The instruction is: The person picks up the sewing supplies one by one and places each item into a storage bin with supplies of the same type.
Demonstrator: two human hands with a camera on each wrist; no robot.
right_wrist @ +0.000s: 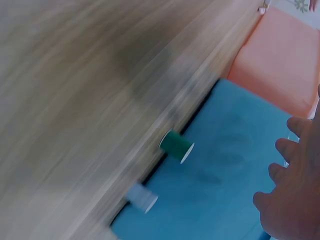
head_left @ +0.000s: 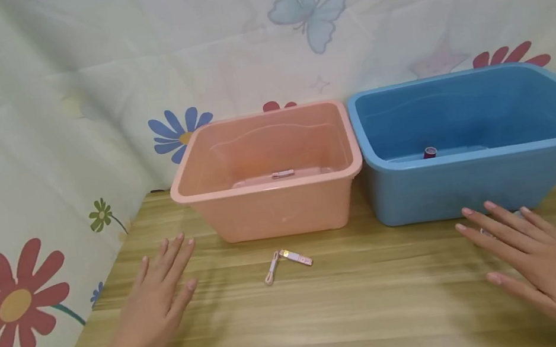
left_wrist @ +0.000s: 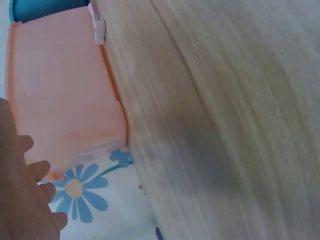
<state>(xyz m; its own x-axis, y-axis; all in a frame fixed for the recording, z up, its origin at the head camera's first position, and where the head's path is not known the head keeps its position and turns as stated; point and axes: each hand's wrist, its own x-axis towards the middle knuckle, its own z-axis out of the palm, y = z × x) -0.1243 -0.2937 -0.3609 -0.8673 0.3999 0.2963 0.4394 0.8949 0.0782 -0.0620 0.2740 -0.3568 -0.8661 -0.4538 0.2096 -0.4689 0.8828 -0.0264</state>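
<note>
My left hand [head_left: 157,302] hovers over the left side of the table, fingers straight and nothing held. Near it, in front of the pink bin [head_left: 273,213], lie a small looped pinkish strip [head_left: 272,269] and a flat pink-and-white strip [head_left: 296,257] with a gold patch. My right hand [head_left: 551,267] is spread, holding nothing, before the blue bin [head_left: 463,185]. In the right wrist view a green spool [right_wrist: 176,145] and a pale blue spool [right_wrist: 142,197] stand by the blue bin; the right hand mostly hides them in the head view.
Inside the pink bin lies another small pinkish strip [head_left: 283,174]. A dark red spool [head_left: 430,152] is in the blue bin. Both bins stand side by side at the back of the wood-grain table [head_left: 332,321], against a flower-printed cloth [head_left: 230,36].
</note>
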